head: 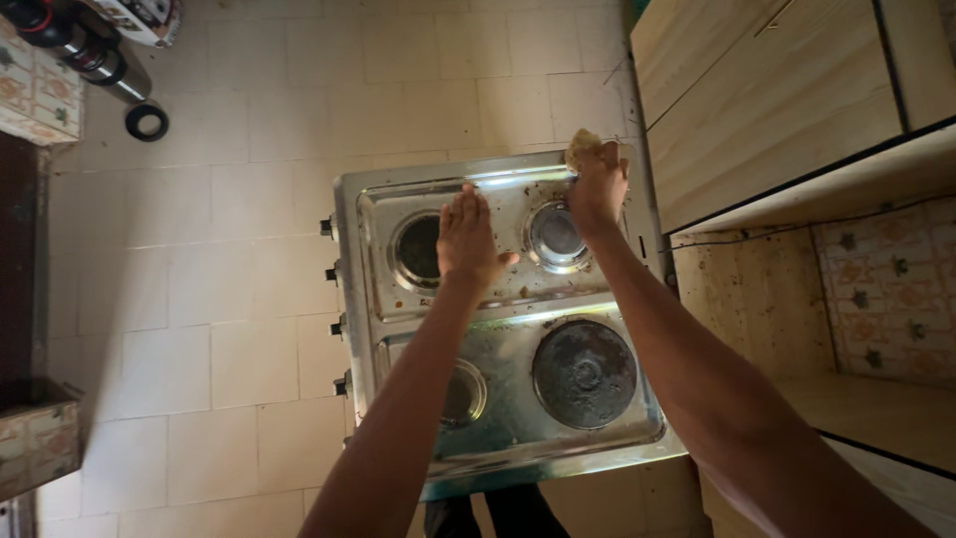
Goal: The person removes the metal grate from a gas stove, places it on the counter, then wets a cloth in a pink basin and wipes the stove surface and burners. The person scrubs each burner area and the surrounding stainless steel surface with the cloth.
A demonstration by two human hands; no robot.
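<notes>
Left hand (468,239): open, fingers together, flat on stove (498,329) between two far burner wells. Right hand (597,184): clamped on pale cloth (582,145) at stove's far edge; most of cloth hidden under fingers. Stove's near edge covered by both forearms. Dark burner plate (585,374) seated in near right well. Knobs (337,299) along left side, partly hidden. Wooden cabinet (767,100) to right, cut off by frame.
</notes>
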